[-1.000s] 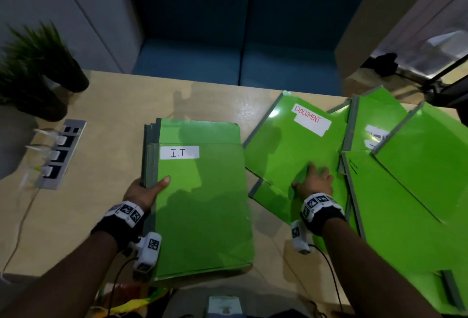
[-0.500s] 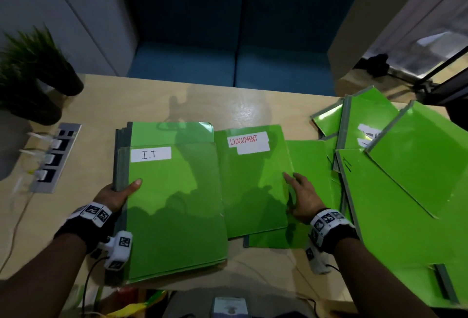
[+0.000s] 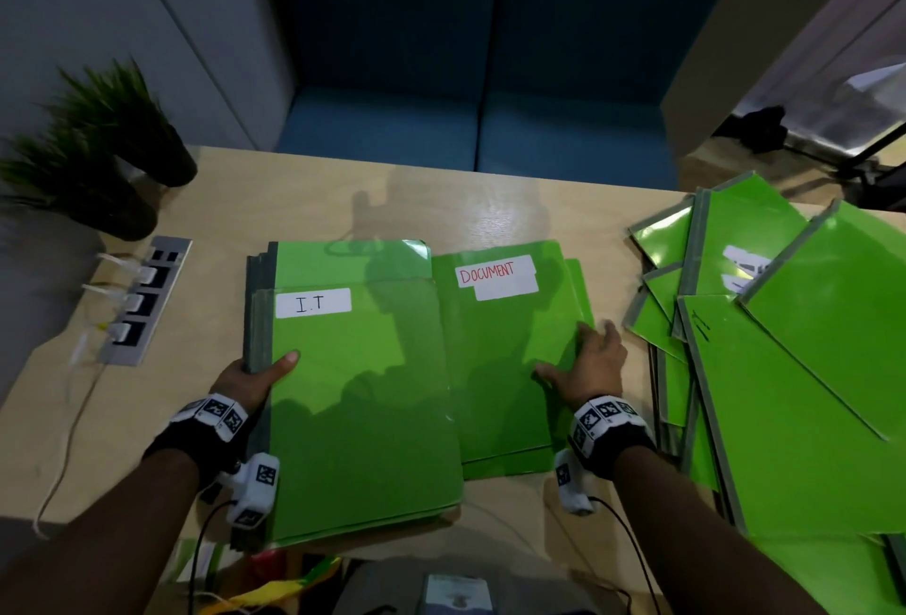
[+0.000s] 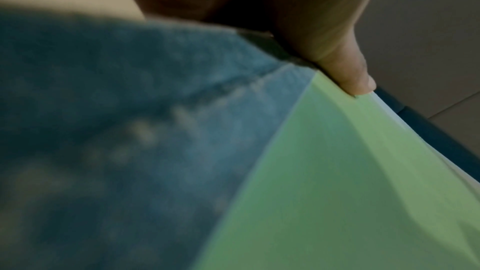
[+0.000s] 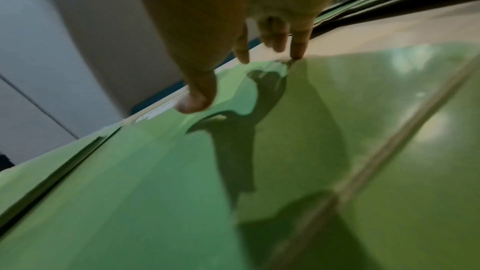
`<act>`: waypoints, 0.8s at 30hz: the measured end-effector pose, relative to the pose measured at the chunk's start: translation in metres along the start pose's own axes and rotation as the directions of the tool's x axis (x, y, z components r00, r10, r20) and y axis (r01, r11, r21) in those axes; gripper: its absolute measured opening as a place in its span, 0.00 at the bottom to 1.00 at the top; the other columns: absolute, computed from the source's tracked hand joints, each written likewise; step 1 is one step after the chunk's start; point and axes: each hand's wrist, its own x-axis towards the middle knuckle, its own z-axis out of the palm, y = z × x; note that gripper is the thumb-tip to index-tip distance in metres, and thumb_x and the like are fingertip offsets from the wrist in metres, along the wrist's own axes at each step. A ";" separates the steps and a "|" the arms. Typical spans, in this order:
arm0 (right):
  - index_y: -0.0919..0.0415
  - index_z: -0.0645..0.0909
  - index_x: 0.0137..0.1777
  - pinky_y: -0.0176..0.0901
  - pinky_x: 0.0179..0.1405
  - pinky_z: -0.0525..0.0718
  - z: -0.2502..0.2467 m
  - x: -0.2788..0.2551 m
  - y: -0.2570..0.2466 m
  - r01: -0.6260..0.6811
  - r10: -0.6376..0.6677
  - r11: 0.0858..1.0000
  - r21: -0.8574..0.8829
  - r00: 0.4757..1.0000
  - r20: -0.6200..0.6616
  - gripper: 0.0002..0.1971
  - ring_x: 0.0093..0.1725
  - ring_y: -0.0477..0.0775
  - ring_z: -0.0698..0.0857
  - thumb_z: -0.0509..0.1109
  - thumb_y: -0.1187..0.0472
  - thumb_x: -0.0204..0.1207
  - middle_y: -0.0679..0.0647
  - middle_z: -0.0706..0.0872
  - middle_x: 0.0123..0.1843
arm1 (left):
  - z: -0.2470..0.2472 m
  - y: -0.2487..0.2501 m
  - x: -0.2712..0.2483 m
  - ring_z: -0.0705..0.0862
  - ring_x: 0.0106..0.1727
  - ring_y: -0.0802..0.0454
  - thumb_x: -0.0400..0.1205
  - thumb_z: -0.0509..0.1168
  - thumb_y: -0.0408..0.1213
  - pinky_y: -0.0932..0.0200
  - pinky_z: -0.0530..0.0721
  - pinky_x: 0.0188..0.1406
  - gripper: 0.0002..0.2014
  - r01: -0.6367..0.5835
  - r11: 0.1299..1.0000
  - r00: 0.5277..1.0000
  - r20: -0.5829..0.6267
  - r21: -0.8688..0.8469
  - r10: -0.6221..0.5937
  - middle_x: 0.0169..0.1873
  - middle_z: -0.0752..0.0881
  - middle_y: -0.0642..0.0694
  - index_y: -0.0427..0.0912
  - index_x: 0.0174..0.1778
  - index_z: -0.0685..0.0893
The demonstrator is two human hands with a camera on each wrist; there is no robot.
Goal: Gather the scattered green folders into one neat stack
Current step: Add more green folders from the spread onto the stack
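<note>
A stack of green folders [image 3: 363,394] with an "I.T" label on top lies on the table in front of me. My left hand [image 3: 255,377] grips its grey spine edge, thumb [image 4: 345,73] on the top cover [image 4: 350,192]. To its right lies the "DOCUMENT" folder [image 3: 500,359] with another folder beneath; its left edge is tucked under the I.T cover. My right hand [image 3: 588,364] rests at its right edge with straight fingers, the thumb [image 5: 197,98] touching the green surface [image 5: 182,192]. Several more green folders [image 3: 784,394] lie fanned out at the right.
The wooden table [image 3: 441,207] carries a socket strip [image 3: 142,301] with white plugs and a cable at the left. Two dark potted plants [image 3: 98,149] stand at the far left corner. A blue sofa [image 3: 480,90] sits behind the table.
My right hand has slid the DOCUMENT folder left and turned it square, until it meets the I.T stack. My left hand has kept its grip on the stack's spine.
</note>
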 end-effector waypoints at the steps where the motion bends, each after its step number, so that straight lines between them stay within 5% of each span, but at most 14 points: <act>1: 0.62 0.59 0.82 0.62 0.79 0.63 -0.001 0.001 -0.004 -0.063 0.063 0.998 -0.018 0.998 -0.015 0.53 0.82 0.67 0.57 0.82 0.41 0.63 0.65 0.56 0.84 | 0.000 -0.001 0.002 0.75 0.72 0.32 0.77 0.71 0.52 0.45 0.71 0.69 0.39 -0.002 1.000 1.000 0.002 -0.006 0.002 0.74 0.73 0.29 0.29 0.77 0.68; 4: 0.62 0.56 0.81 0.67 0.72 0.69 -0.010 0.007 -0.017 -0.238 0.239 0.971 -0.018 0.971 0.009 0.55 0.79 0.69 0.62 0.85 0.45 0.61 0.66 0.63 0.79 | -0.002 -0.004 0.005 0.78 0.67 0.32 0.76 0.71 0.54 0.47 0.74 0.65 0.38 -0.002 1.000 1.000 -0.001 -0.006 0.002 0.70 0.78 0.29 0.29 0.73 0.72; 7: 0.66 0.65 0.76 0.62 0.71 0.73 -0.015 0.030 -0.015 -0.295 0.296 0.955 -0.015 0.952 0.081 0.53 0.76 0.69 0.69 0.85 0.39 0.58 0.69 0.69 0.76 | 0.000 -0.006 0.007 0.79 0.65 0.33 0.75 0.72 0.54 0.49 0.75 0.60 0.38 -0.007 1.000 1.000 0.001 -0.002 0.007 0.68 0.79 0.29 0.30 0.72 0.74; 10: 0.61 0.85 0.60 0.55 0.58 0.86 -0.023 0.048 -0.008 -0.280 0.250 0.948 0.152 0.949 0.194 0.43 0.59 0.66 0.85 0.80 0.28 0.53 0.64 0.87 0.61 | 0.001 -0.005 0.006 0.78 0.67 0.32 0.76 0.72 0.54 0.48 0.75 0.61 0.39 -0.006 1.000 1.000 -0.012 -0.009 0.006 0.70 0.77 0.28 0.29 0.73 0.71; 12: 0.61 0.85 0.54 0.57 0.50 0.89 -0.028 0.052 -0.009 -0.288 0.231 0.897 0.334 0.952 0.201 0.35 0.47 0.64 0.89 0.81 0.32 0.57 0.61 0.90 0.51 | 0.000 -0.006 0.006 0.77 0.68 0.32 0.75 0.71 0.54 0.45 0.74 0.65 0.40 -0.010 1.000 1.000 -0.014 -0.009 0.010 0.71 0.76 0.28 0.29 0.74 0.70; 15: 0.61 0.78 0.58 0.62 0.46 0.90 -0.031 0.054 -0.015 -0.229 0.194 0.874 0.430 0.973 0.125 0.31 0.43 0.63 0.89 0.82 0.42 0.63 0.62 0.89 0.51 | 0.001 -0.010 0.011 0.78 0.67 0.33 0.74 0.72 0.56 0.45 0.74 0.66 0.41 -0.009 1.000 1.000 -0.013 -0.029 0.008 0.70 0.77 0.29 0.30 0.74 0.70; 20: 0.52 0.73 0.70 0.33 0.23 0.77 -0.098 0.048 -0.021 0.027 0.079 0.837 0.547 0.982 -0.169 0.28 0.31 0.45 0.82 0.79 0.56 0.72 0.53 0.87 0.43 | 0.012 -0.004 0.009 0.79 0.65 0.34 0.75 0.73 0.54 0.49 0.75 0.61 0.37 -0.018 0.998 1.000 -0.012 -0.057 0.017 0.68 0.80 0.30 0.31 0.72 0.73; 24: 0.49 0.74 0.73 0.46 0.45 0.88 -0.164 0.059 -0.001 0.201 0.095 0.678 0.706 0.929 -0.356 0.31 0.41 0.52 0.88 0.80 0.56 0.71 0.59 0.89 0.49 | 0.033 0.009 0.002 0.81 0.60 0.36 0.72 0.75 0.54 0.49 0.78 0.59 0.37 -0.029 0.992 0.999 0.013 -0.120 0.031 0.65 0.82 0.32 0.33 0.70 0.75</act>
